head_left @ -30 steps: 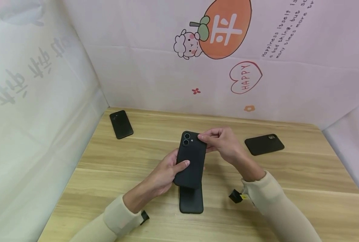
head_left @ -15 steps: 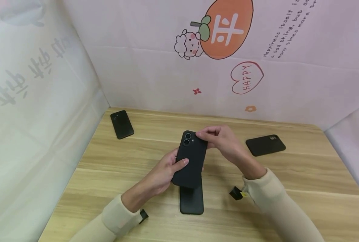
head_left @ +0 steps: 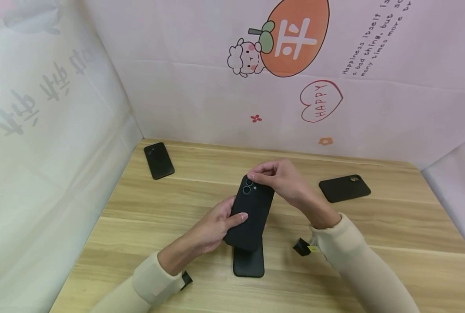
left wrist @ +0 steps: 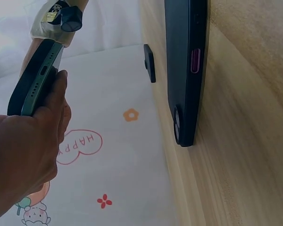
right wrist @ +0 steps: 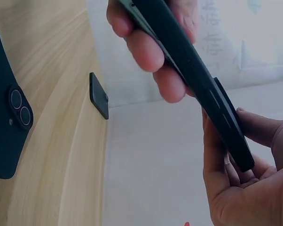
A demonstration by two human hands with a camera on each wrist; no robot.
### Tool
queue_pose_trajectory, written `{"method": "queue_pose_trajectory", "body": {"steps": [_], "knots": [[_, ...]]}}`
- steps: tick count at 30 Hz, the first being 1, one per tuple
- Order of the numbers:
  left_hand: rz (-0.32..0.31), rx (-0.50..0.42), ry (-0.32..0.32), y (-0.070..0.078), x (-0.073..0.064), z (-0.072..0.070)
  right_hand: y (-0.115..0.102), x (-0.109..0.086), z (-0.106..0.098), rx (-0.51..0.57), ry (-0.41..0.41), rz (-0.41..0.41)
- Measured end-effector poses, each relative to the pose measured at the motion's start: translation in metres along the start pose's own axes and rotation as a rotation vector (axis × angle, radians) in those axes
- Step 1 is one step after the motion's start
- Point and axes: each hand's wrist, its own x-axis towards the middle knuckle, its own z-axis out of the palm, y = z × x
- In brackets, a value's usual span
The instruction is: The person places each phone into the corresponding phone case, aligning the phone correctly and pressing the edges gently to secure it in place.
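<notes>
My left hand (head_left: 214, 224) grips a phone in a black case (head_left: 255, 204) along its left side, thumb lying flat over the back. Two camera lenses face up near its far end. There my right hand (head_left: 286, 179) pinches the top edge, its thumb at the upper lens. A green phone edge (left wrist: 34, 92) with a charging port shows inside the black case in the left wrist view. Beneath the held phone, another black phone (head_left: 249, 264) lies on the table, partly covered; its side has a purplish button (left wrist: 195, 61) in the left wrist view.
At the back left of the wooden table (head_left: 138, 226) lies a black phone (head_left: 159, 161). A black phone case (head_left: 343, 188) with a camera cutout lies at the right. White printed cloth (head_left: 185, 95) rises behind the table and at both sides.
My right thumb has slid left along the top edge, from the corner to the camera. The held phone has tilted a little to the right and shifted slightly nearer.
</notes>
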Motion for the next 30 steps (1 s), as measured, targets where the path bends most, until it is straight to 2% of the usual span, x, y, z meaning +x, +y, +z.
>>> {"method": "queue_pose_trajectory", "body": {"steps": [5, 15, 19, 24, 30], "knots": [[-0.011, -0.01, 0.001, 0.0, 0.002, -0.001, -0.003, -0.003, 0.002, -0.049, 0.037, -0.036], [-0.052, 0.096, 0.066, 0.004, 0.004, -0.009, -0.009, -0.009, 0.002, -0.08, 0.078, -0.048], [-0.021, 0.131, 0.131, 0.007, 0.006, -0.009, -0.01, -0.012, 0.002, -0.084, 0.095, -0.046], [0.03, 0.131, 0.173, 0.009, 0.006, -0.007, -0.004, -0.015, 0.005, -0.062, 0.15, -0.065], [0.093, 0.149, 0.271, 0.016, 0.003, -0.009, 0.004, -0.022, 0.006, 0.067, 0.177, -0.028]]}}
